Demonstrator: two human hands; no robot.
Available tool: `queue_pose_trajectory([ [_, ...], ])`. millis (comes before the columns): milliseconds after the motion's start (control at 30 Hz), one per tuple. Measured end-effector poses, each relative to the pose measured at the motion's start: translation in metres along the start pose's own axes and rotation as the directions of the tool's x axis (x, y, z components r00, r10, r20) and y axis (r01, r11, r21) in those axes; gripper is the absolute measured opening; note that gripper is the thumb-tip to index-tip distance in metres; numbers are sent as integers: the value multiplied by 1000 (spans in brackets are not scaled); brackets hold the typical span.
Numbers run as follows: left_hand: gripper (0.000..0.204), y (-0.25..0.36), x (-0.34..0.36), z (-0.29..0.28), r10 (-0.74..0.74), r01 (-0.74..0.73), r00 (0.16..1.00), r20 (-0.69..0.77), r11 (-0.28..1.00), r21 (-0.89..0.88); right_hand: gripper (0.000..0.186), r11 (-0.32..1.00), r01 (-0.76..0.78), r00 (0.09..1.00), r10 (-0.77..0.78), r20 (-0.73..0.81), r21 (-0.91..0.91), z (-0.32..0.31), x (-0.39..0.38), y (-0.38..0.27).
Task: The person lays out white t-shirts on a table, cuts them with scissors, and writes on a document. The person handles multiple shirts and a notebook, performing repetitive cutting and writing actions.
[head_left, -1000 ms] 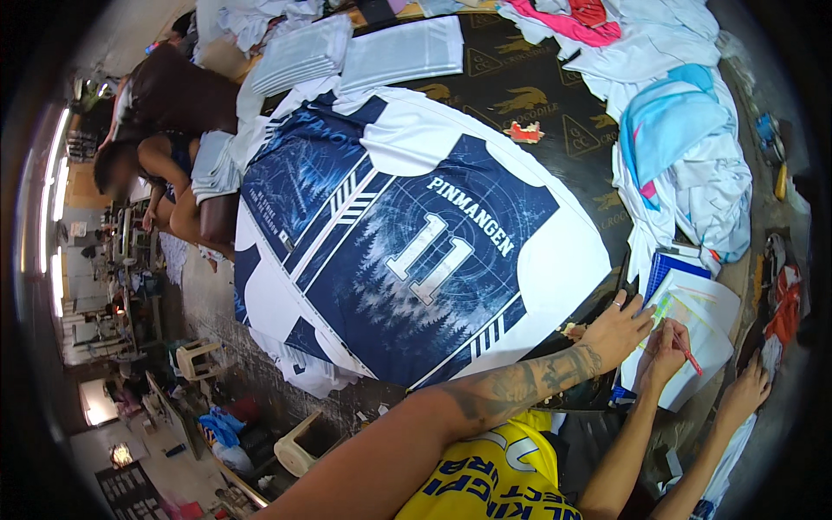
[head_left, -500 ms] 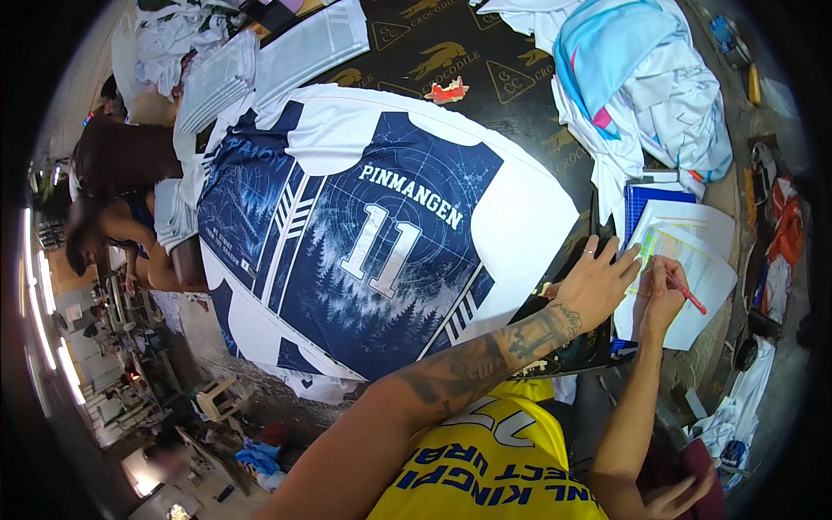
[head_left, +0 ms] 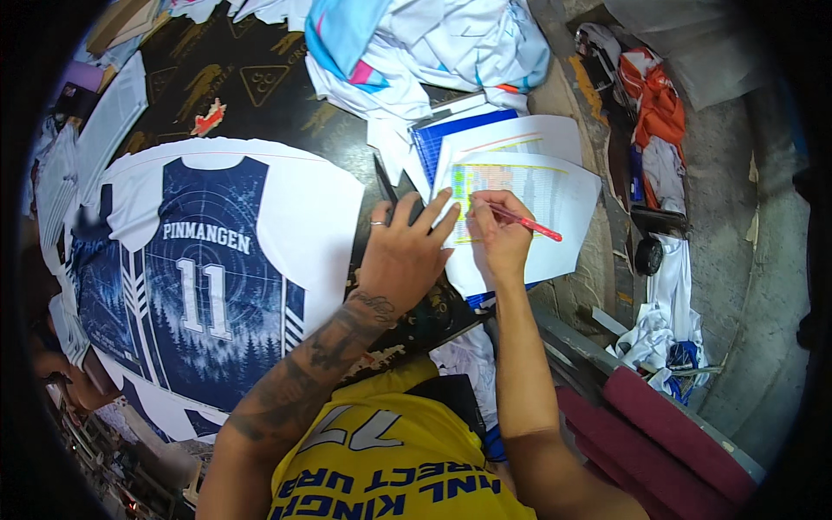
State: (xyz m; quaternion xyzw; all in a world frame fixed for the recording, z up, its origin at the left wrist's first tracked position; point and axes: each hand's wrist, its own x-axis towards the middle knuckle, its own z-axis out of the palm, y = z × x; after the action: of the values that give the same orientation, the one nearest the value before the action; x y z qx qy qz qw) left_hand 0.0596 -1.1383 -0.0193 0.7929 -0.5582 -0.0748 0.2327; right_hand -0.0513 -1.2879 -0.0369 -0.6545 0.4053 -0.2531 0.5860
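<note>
My right hand point(head_left: 503, 234) grips a red pen point(head_left: 542, 229), its fingers closed near the left columns of a printed sheet point(head_left: 563, 199). Coloured rows and columns cover part of that paper, and the writing tip is hidden by the fingers. My left hand point(head_left: 403, 256) lies with fingers spread, a ring on one of them. Its fingertips reach the sheet's left edge, and a dark object point(head_left: 406, 206) shows partly beneath the fingers. Under the papers sits a blue notebook point(head_left: 427, 149). To the left, a printed navy and white jersey panel point(head_left: 208, 286) is spread on the dark table.
White and light blue fabric point(head_left: 433, 43) is heaped at the table's far side. Folded white pieces point(head_left: 113, 108) lie far left. Past the table's right edge are orange cloth point(head_left: 656, 108), white cloth point(head_left: 667, 303) and a maroon padded seat point(head_left: 676, 433).
The view has swung right, so the jersey and papers appear further left. My right hand still holds the red pen over the sheet, and my left hand stays beside the paper.
</note>
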Motion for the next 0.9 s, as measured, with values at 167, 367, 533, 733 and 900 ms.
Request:
queue_pose_trajectory([
  [167, 61, 1, 4, -4, -26, 27, 998, 59, 1000, -14, 2, 993, -84, 996, 84, 9, 77, 6, 1, -10],
  [367, 60, 4, 0, 2, -34, 32, 997, 65, 999, 28, 5, 986, -153, 988, 153, 7, 62, 9, 1, -2],
  [533, 61, 4, -1, 4, -35, 32, 998, 52, 998, 48, 5, 995, -94, 996, 94, 9, -24, 9, -1, 0],
  [733, 60, 5, 2, 1, -39, 34, 997, 60, 997, 74, 4, 881, 230, 973, -214, 84, -414, 13, 10, -11],
  [900, 59, 5, 1, 1, -44, 40, 997, 71, 997, 59, 8, 851, 341, 938, -279, 206, -399, -14, -17, -57],
])
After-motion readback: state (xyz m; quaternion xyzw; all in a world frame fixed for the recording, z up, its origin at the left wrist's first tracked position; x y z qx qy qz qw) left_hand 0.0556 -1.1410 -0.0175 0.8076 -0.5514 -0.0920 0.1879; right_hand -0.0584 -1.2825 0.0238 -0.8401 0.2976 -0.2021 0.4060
